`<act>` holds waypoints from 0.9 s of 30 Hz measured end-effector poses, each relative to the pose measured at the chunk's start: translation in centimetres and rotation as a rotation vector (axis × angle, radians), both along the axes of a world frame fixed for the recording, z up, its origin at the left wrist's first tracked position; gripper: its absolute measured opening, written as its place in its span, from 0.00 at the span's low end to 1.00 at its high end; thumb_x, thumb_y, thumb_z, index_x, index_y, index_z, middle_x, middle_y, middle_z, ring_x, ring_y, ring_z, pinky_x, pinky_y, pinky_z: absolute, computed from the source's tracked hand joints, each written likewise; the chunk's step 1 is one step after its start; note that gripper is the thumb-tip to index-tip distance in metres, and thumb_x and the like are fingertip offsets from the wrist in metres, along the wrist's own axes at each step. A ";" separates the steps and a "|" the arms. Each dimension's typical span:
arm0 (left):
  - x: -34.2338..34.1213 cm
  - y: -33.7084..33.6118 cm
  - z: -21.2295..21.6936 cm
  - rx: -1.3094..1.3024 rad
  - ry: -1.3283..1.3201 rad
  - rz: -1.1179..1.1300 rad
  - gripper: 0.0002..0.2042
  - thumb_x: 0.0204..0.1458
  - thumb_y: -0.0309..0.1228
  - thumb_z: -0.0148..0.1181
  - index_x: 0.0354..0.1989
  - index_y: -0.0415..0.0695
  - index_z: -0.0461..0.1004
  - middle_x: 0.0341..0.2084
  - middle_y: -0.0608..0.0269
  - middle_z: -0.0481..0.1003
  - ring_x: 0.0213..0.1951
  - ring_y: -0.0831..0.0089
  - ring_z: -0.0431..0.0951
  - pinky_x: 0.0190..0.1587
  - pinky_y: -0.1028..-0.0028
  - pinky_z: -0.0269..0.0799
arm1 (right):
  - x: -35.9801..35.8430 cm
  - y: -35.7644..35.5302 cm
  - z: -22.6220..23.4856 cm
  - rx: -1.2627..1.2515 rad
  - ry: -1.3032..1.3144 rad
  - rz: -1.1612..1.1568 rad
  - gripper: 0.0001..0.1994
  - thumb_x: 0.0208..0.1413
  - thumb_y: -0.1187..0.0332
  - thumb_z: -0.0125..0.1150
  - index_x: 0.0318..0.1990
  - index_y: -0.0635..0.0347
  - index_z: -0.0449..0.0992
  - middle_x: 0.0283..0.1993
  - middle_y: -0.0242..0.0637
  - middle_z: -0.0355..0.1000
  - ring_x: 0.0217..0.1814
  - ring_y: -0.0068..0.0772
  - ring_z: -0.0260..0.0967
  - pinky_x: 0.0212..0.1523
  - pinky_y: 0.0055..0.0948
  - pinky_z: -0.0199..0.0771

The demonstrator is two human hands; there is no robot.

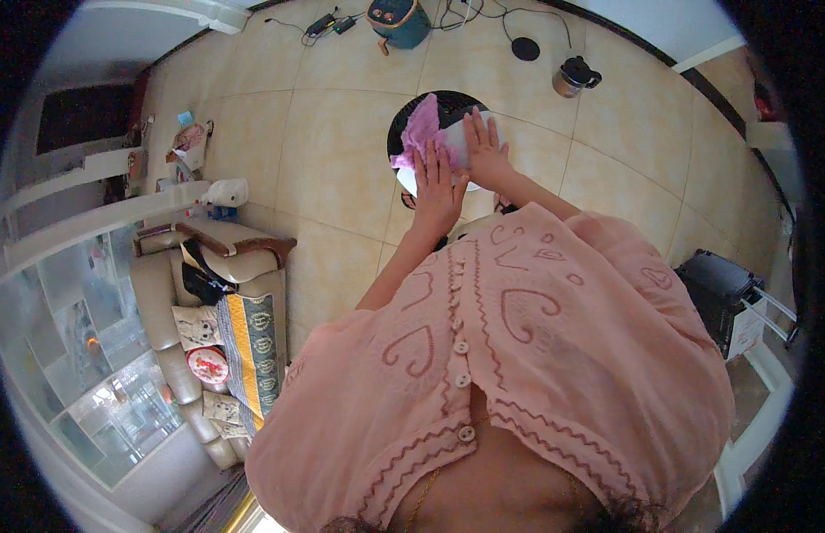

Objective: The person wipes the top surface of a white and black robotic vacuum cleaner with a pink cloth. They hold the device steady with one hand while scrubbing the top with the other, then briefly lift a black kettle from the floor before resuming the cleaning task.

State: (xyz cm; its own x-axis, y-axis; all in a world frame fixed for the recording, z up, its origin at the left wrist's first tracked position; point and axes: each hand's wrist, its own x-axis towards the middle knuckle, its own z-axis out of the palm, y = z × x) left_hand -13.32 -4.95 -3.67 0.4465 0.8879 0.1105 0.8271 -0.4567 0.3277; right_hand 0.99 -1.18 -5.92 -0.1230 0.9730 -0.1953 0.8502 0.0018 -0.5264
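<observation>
Pink embroidered blouse (519,355) filled the lower frame; beyond it both forearms were extended to a round black stool (399,133) on the tiled floor (341,160), where a purple cloth (420,129) lay over a white object (483,133) at the stool's near edge. Left hand (437,182) was laid flat, fingers spread, on the cloth's near side; right hand (485,147) was pressed open-palmed on the white object, nothing gripped. Judged best practice: palms kept flat with even pressure, the white object steadied while the cloth was worked, and weight kept off the stool's rim so tipping was avoided.
</observation>
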 end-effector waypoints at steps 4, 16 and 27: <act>-0.3 2.5 -1.3 0.102 -0.004 0.137 0.32 0.52 0.41 0.47 0.58 0.29 0.48 0.60 0.36 0.41 0.61 0.40 0.39 0.60 0.48 0.37 | 0.5 0.0 -0.1 0.009 0.043 0.037 0.53 0.41 0.42 0.57 0.65 0.55 0.28 0.69 0.39 0.19 0.68 0.61 0.21 0.50 0.75 0.44; -3.4 8.9 -6.1 0.117 -0.022 0.053 0.36 0.53 0.47 0.44 0.59 0.28 0.43 0.60 0.31 0.36 0.62 0.40 0.39 0.61 0.54 0.38 | 0.1 0.1 0.0 0.000 0.105 -0.052 0.57 0.35 0.37 0.59 0.65 0.54 0.29 0.69 0.38 0.20 0.69 0.60 0.21 0.51 0.75 0.41; -1.4 2.2 0.4 -0.060 -0.199 0.124 0.32 0.54 0.42 0.45 0.59 0.31 0.46 0.61 0.40 0.42 0.62 0.46 0.42 0.62 0.57 0.37 | 0.4 0.4 -0.5 0.038 0.051 0.016 0.54 0.37 0.38 0.58 0.65 0.52 0.31 0.69 0.36 0.20 0.69 0.59 0.23 0.50 0.75 0.43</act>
